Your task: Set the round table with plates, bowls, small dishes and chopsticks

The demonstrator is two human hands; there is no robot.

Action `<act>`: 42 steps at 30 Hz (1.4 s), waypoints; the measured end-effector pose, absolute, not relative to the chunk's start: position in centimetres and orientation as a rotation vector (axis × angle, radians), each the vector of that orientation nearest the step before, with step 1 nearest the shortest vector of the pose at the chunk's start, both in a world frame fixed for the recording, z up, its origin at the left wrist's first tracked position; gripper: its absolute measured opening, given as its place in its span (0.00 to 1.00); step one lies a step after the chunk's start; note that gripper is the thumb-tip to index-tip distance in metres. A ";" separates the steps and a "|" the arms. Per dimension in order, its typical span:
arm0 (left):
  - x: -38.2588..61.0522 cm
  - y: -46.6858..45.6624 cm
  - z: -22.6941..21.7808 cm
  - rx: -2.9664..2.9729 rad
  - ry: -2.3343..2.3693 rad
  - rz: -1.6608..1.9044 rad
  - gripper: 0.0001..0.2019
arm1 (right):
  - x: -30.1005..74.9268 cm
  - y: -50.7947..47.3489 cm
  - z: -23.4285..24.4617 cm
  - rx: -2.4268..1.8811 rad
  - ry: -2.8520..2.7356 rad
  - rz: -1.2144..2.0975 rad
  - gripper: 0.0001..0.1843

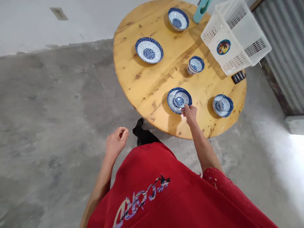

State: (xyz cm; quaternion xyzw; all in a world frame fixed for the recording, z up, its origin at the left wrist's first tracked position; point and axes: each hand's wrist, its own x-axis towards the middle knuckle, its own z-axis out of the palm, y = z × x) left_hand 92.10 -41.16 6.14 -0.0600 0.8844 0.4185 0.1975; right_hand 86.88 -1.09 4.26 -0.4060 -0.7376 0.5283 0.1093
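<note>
At the table's near edge, my right hand (190, 113) pinches the rim of what looks like a clear glass cup (182, 97). The cup is in or just above a blue-and-white bowl (170, 98); whether it touches the bottom I cannot tell. My left hand (117, 140) hangs over the floor, left of the table, its fingers curled in with nothing visible in them. To the right is another patterned bowl (216, 109) with a clear cup (224, 104) inside. Beyond my right hand stands a smaller patterned bowl (193, 70), which seems to have a clear cup in it.
The round wooden table (142, 91) also bears a wide patterned bowl (149, 50) and another bowl (178, 19) farther back. A white plastic basket (231, 41) stands at the right, beside a black object (238, 77) and a turquoise bottle (200, 12). A wall runs behind.
</note>
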 end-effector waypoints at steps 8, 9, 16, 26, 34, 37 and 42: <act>80.7 -40.3 6.6 -0.009 2.478 1.088 0.13 | 86.2 -2.0 4.1 -1.367 -2.086 1.500 0.07; 79.3 -40.0 6.7 0.026 2.475 1.085 0.13 | 86.1 -2.2 4.1 -1.396 -2.085 1.491 0.06; 71.5 -37.4 7.0 0.212 2.479 1.099 0.14 | 85.9 -3.5 4.5 -1.544 -2.063 1.419 0.06; 65.7 -34.6 7.3 0.339 2.421 1.058 0.13 | 85.3 -4.2 5.5 -1.671 -2.081 1.319 0.08; 61.0 -32.2 7.3 0.508 2.308 1.056 0.13 | 84.7 -5.3 6.1 -1.801 -2.046 1.214 0.04; 58.8 -31.8 7.0 0.582 2.231 1.053 0.14 | 84.1 -5.8 6.2 -1.860 -2.032 1.136 0.04; 54.5 -32.0 6.8 0.690 2.135 1.021 0.13 | 83.1 -6.8 6.6 -2.019 -1.974 1.014 0.04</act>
